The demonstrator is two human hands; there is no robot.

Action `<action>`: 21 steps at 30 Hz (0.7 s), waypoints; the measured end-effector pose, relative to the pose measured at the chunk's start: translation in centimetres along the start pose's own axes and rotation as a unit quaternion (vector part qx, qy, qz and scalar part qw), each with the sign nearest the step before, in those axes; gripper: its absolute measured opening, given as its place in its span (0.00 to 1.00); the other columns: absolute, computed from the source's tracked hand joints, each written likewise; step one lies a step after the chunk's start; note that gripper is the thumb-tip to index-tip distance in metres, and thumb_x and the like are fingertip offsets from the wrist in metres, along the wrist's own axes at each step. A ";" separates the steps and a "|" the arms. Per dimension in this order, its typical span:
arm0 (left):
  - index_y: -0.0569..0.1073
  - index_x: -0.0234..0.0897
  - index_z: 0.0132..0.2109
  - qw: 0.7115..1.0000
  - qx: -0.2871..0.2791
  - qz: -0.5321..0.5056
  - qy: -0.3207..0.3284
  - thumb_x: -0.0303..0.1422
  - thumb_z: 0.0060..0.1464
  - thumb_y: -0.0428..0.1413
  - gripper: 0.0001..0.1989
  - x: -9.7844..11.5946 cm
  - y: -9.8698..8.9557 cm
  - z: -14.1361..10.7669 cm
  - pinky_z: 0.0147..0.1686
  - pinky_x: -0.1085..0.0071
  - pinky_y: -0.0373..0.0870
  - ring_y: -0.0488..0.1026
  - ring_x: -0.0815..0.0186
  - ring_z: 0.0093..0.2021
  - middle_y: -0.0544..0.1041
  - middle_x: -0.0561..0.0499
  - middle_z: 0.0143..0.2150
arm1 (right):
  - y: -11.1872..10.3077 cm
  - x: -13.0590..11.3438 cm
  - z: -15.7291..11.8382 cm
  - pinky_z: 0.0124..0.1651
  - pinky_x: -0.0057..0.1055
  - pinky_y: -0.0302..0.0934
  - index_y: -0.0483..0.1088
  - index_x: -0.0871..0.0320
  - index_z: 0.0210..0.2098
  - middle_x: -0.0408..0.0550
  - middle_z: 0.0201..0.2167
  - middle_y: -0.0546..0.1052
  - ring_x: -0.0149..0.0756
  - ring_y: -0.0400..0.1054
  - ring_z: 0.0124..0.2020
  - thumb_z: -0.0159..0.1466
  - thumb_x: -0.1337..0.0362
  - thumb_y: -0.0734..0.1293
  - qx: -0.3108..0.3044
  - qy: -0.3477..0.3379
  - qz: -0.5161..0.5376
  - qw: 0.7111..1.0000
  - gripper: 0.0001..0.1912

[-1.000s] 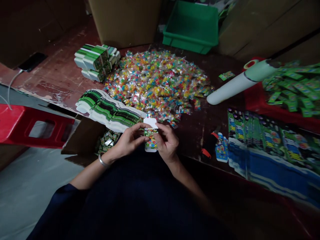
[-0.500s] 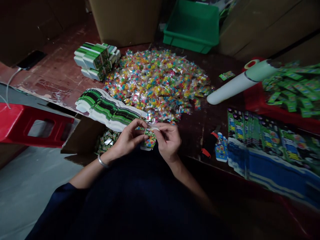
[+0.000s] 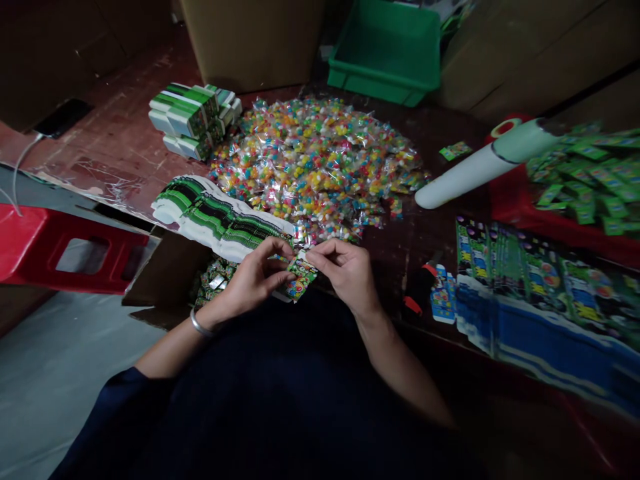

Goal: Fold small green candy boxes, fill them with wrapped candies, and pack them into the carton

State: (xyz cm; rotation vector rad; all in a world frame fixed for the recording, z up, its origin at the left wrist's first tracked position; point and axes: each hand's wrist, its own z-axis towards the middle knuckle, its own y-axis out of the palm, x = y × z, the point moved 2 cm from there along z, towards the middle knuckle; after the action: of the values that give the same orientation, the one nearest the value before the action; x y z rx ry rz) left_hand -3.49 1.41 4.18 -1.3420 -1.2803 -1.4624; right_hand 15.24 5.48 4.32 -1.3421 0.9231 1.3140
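Observation:
Between my hands is a small printed candy box (image 3: 302, 277), green with coloured pictures, tilted, its white flap at the top. My left hand (image 3: 257, 277) grips the box's left side between thumb and fingers. At the upper right, my right hand (image 3: 347, 270) pinches the white top flap with thumb and forefinger. Just beyond lies a long fanned row of flat green-and-white boxes (image 3: 220, 217). Behind it is a heap of clear candy packets (image 3: 320, 167) full of colourful sweets. Below my left wrist, an open carton (image 3: 167, 273) holds several small filled boxes (image 3: 215, 277).
Bundled flat boxes (image 3: 185, 113) stand at the left, a green bin (image 3: 385, 53) at the back. On the right are a white roll (image 3: 465, 173), an orange-and-black cutter (image 3: 419, 290), printed sheets (image 3: 535, 280) and a red tray (image 3: 515, 200) of green packets. A red stool (image 3: 30, 247) stands left.
My right hand has shifted slightly right and up, its fingers now at the box's top corner. The box has tilted clockwise, and my left hand keeps its grip.

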 end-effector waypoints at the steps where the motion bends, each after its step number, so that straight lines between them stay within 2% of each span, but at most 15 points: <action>1: 0.70 0.36 0.45 1.000 -0.003 0.001 0.004 0.27 0.55 0.66 0.14 -0.1 0.0 0.0 0.36 0.77 0.77 0.77 0.71 0.38 0.73 0.50 0.45 | -0.2 0.0 0.2 0.32 0.30 0.68 0.78 0.56 0.28 0.43 0.26 0.80 0.33 0.72 0.27 0.61 0.58 0.77 -0.007 0.001 -0.005 1.000 0.10; 3: 0.72 0.36 0.49 1.000 -0.003 0.002 0.005 0.27 0.56 0.66 0.15 -0.3 -0.1 0.0 0.38 0.75 0.78 0.77 0.70 0.39 0.74 0.49 0.46 | -0.4 0.1 0.4 0.32 0.31 0.68 0.77 0.56 0.27 0.43 0.25 0.80 0.33 0.72 0.27 0.62 0.59 0.76 -0.016 -0.013 -0.018 1.000 0.10; 6: 0.75 0.37 0.54 1.000 0.001 0.002 0.003 0.28 0.56 0.66 0.19 -0.6 -0.3 0.0 0.41 0.73 0.79 0.78 0.68 0.40 0.76 0.47 0.48 | -0.2 -0.1 -0.2 0.40 0.34 0.72 0.77 0.54 0.29 0.44 0.31 0.82 0.36 0.76 0.33 0.65 0.61 0.74 -0.012 -0.088 -0.057 0.994 0.09; 8: 0.78 0.36 0.53 1.000 0.006 0.015 0.012 0.30 0.57 0.66 0.16 -0.8 -0.4 0.0 0.41 0.72 0.78 0.77 0.67 0.41 0.77 0.46 0.49 | 0.4 0.0 -1.0 0.46 0.37 0.74 0.79 0.52 0.33 0.45 0.37 0.83 0.38 0.78 0.38 0.66 0.62 0.74 -0.001 -0.145 -0.093 0.985 0.04; 10: 0.80 0.35 0.48 0.999 0.011 0.040 0.020 0.32 0.58 0.65 0.11 -1.0 -0.3 -0.1 0.40 0.72 0.77 0.77 0.67 0.40 0.77 0.45 0.48 | 0.9 0.4 -1.9 0.47 0.38 0.74 0.80 0.51 0.36 0.46 0.40 0.84 0.39 0.79 0.41 0.66 0.64 0.75 0.021 -0.184 -0.123 0.975 0.01; 12: 0.80 0.34 0.46 0.998 0.011 0.053 0.009 0.33 0.58 0.65 0.10 -1.3 -0.3 -0.2 0.39 0.72 0.76 0.77 0.66 0.40 0.77 0.45 0.47 | 0.8 1.0 -2.5 0.47 0.38 0.75 0.80 0.51 0.37 0.47 0.40 0.84 0.38 0.80 0.41 0.67 0.64 0.73 0.030 -0.201 -0.133 0.970 0.02; 15: 0.77 0.35 0.45 0.999 -0.004 0.032 -0.038 0.35 0.54 0.68 0.13 -1.9 -0.4 -0.1 0.39 0.72 0.75 0.76 0.66 0.39 0.77 0.48 0.42 | -1.1 2.6 -2.2 0.45 0.37 0.76 0.80 0.51 0.41 0.48 0.42 0.84 0.39 0.80 0.42 0.70 0.61 0.71 0.018 -0.164 -0.145 0.976 0.04; 16: 0.76 0.35 0.43 0.998 -0.006 0.030 -0.053 0.36 0.53 0.69 0.14 -2.1 -0.5 0.0 0.38 0.72 0.74 0.75 0.67 0.38 0.77 0.49 0.40 | -2.3 3.3 -1.9 0.43 0.37 0.76 0.79 0.52 0.42 0.49 0.43 0.84 0.40 0.80 0.42 0.69 0.60 0.71 0.032 -0.137 -0.168 0.976 0.05; 17: 0.74 0.35 0.40 0.997 -0.004 0.035 -0.064 0.36 0.51 0.70 0.15 -2.3 -0.7 0.1 0.37 0.72 0.73 0.74 0.68 0.37 0.76 0.51 0.38 | -3.6 4.0 -1.5 0.40 0.37 0.75 0.78 0.53 0.44 0.49 0.43 0.83 0.41 0.79 0.41 0.68 0.59 0.72 0.071 -0.109 -0.207 0.970 0.07; 18: 0.73 0.35 0.38 0.996 0.003 0.046 -0.070 0.37 0.50 0.71 0.16 -2.5 -1.0 0.2 0.37 0.73 0.73 0.73 0.69 0.36 0.75 0.52 0.36 | -5.0 4.8 -1.1 0.39 0.38 0.75 0.77 0.54 0.44 0.50 0.41 0.83 0.43 0.78 0.41 0.67 0.58 0.73 0.112 -0.085 -0.268 0.953 0.08; 19: 0.71 0.35 0.36 0.996 0.011 0.058 -0.074 0.37 0.49 0.71 0.17 -2.6 -1.3 0.3 0.36 0.73 0.72 0.72 0.69 0.35 0.74 0.53 0.35 | -6.2 5.4 -0.7 0.40 0.40 0.74 0.77 0.54 0.43 0.52 0.41 0.82 0.46 0.76 0.42 0.65 0.60 0.73 0.120 -0.069 -0.342 0.930 0.08; 21: 0.70 0.35 0.37 0.995 0.028 0.059 -0.080 0.37 0.48 0.72 0.19 -2.7 -1.7 0.4 0.34 0.74 0.71 0.71 0.70 0.33 0.73 0.54 0.34 | -7.7 6.8 -0.2 0.42 0.43 0.72 0.75 0.55 0.42 0.54 0.40 0.82 0.50 0.74 0.44 0.63 0.62 0.74 0.104 -0.051 -0.451 0.885 0.08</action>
State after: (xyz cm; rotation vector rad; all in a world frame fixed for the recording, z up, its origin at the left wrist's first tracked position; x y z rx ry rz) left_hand -4.59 1.91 1.16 -1.4974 -1.3082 -1.2500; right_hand 23.56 7.72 -1.30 -1.2682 0.2587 0.5298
